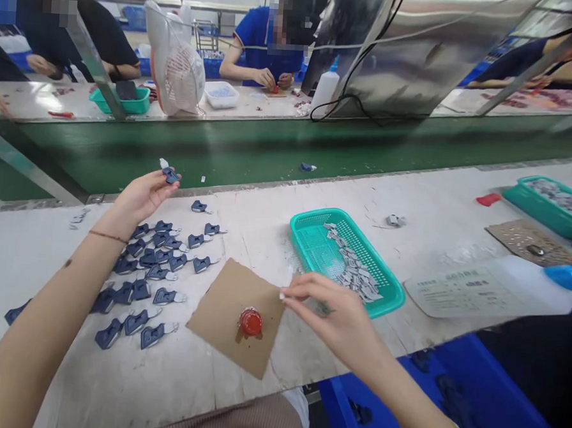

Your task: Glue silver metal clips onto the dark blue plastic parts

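Observation:
My left hand (143,195) is raised at the table's far edge, its fingers closed on a dark blue plastic part (171,175) with a pale tip. Below it, several similar blue parts (165,296) lie spread on the table, most with pale tips pointing right. Between thumb and forefinger, my right hand (331,309) pinches a small white piece (282,295), too small to name more exactly. It is just right of a brown cardboard square (219,300) bearing a small red pot (251,322). Behind my right hand stands a green basket (308,241) holding many small grey-white pieces (355,269).
A green conveyor belt (251,148) runs beyond the table, carrying one blue part (308,167). Blue bins (487,403) are below the table at right. A white bottle (497,286) lies at right near another green basket (545,208). Co-workers sit across the belt.

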{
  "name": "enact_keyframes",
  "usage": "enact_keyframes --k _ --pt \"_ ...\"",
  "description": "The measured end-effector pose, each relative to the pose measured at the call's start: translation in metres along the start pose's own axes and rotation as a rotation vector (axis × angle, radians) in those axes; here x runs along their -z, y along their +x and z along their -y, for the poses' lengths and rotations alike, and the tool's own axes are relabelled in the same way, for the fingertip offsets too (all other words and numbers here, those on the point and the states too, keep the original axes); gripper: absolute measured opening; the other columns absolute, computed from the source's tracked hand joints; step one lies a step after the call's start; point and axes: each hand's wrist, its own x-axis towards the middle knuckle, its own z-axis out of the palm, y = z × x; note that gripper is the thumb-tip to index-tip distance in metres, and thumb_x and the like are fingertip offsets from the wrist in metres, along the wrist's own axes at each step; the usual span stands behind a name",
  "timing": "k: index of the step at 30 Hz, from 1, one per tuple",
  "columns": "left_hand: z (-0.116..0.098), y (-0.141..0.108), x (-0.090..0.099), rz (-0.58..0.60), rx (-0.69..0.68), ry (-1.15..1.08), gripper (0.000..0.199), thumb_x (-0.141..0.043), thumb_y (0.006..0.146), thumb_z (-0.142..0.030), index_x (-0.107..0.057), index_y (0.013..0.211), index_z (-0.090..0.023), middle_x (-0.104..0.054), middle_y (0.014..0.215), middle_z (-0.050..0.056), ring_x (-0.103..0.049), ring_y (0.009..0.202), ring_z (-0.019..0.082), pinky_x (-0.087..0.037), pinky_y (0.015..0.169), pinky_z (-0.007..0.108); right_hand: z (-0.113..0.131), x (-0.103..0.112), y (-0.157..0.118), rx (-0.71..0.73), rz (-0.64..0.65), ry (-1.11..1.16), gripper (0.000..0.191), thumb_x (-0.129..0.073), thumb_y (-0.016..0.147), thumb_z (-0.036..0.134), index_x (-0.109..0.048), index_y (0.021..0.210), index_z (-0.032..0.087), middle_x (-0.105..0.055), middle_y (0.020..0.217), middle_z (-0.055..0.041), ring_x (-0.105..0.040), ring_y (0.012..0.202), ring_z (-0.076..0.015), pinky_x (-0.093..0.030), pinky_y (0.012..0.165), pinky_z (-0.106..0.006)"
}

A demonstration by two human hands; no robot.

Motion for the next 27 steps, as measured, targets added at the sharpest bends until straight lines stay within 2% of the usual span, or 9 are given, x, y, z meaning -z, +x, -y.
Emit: enact_keyframes --k 4,8,11,15,18,21,24,27 --pt "0.000 -0.073 -0.005 0.137 0.145 -0.255 0.018 -0.055 0.090 -0.011 -0.071 0.099 -0.011 -0.072 0.109 0.011 -0.070 0.093 0.015 -0.059 0.084 0.022 0.010 -0.026 -0.008 0.068 0.192 0.027 0.018 -0.056 0.093 0.021 -0.074 0.093 0.022 -0.070 0.088 -0.0057 -0.067 0.081 -0.0177 -0.055 0.071 -0.031" --pt "0.010 -0.137 -0.011 0.184 0.324 -0.366 0.018 -0.066 0.083 -0.007 -0.074 0.098 -0.014 -0.075 0.095 0.005 -0.070 0.078 0.011 -0.059 0.073 0.017 0.013 -0.037 -0.009 0.112 0.272 -0.067 0.026 -0.049 0.097 0.022 -0.074 0.091 0.022 -0.068 0.088 -0.0069 -0.064 0.083 -0.0185 -0.054 0.073 -0.033" --pt "0.020 -0.169 -0.012 0.206 0.398 -0.386 0.016 -0.071 0.081 -0.013 -0.074 0.097 -0.016 -0.075 0.090 0.003 -0.070 0.073 0.011 -0.058 0.069 0.017 0.012 -0.043 -0.010 0.126 0.307 -0.131 0.030 -0.045 0.100 0.024 -0.073 0.088 0.020 -0.066 0.087 -0.0074 -0.063 0.082 -0.0187 -0.053 0.073 -0.033" --pt "0.031 -0.196 -0.013 0.232 0.411 -0.382 0.024 -0.079 0.077 -0.027 -0.072 0.098 -0.017 -0.075 0.099 0.004 -0.071 0.079 0.013 -0.058 0.069 0.018 0.008 -0.051 -0.013 0.136 0.282 -0.177 0.032 -0.043 0.100 0.025 -0.072 0.087 0.019 -0.066 0.085 -0.0084 -0.062 0.080 -0.0189 -0.052 0.071 -0.034" --pt "0.037 -0.212 -0.020 0.224 0.365 -0.417 0.028 -0.081 0.074 -0.030 -0.072 0.097 -0.017 -0.075 0.103 0.006 -0.070 0.087 0.015 -0.057 0.070 0.018 0.009 -0.050 -0.013 0.077 0.273 -0.103 0.029 -0.047 0.099 0.026 -0.073 0.088 0.019 -0.067 0.086 -0.0084 -0.062 0.081 -0.0189 -0.052 0.072 -0.034" --pt "0.044 -0.225 -0.035 0.248 0.336 -0.462 0.026 -0.079 0.076 -0.030 -0.071 0.097 -0.018 -0.076 0.103 0.006 -0.070 0.091 0.016 -0.056 0.072 0.019 0.013 -0.040 -0.008 -0.111 0.270 0.143 0.018 -0.060 0.092 0.028 -0.075 0.085 0.021 -0.070 0.087 -0.0068 -0.065 0.082 -0.0181 -0.053 0.074 -0.032" --pt "0.049 -0.234 -0.050 0.275 0.300 -0.506 0.022 -0.077 0.079 -0.028 -0.070 0.097 -0.018 -0.076 0.102 0.005 -0.070 0.091 0.015 -0.055 0.074 0.019 0.019 -0.028 0.000 -0.333 0.193 0.444 0.013 -0.073 0.081 0.034 -0.076 0.081 0.021 -0.073 0.088 -0.0053 -0.067 0.082 -0.0182 -0.055 0.074 -0.032" --pt "0.048 -0.238 -0.062 0.332 0.259 -0.526 0.019 -0.076 0.079 -0.026 -0.071 0.096 -0.018 -0.075 0.098 0.004 -0.070 0.083 0.013 -0.054 0.073 0.020 0.028 -0.017 0.006 -0.427 0.140 0.600 0.016 -0.079 0.075 0.037 -0.076 0.080 0.022 -0.074 0.089 -0.0049 -0.067 0.081 -0.0180 -0.056 0.074 -0.032"
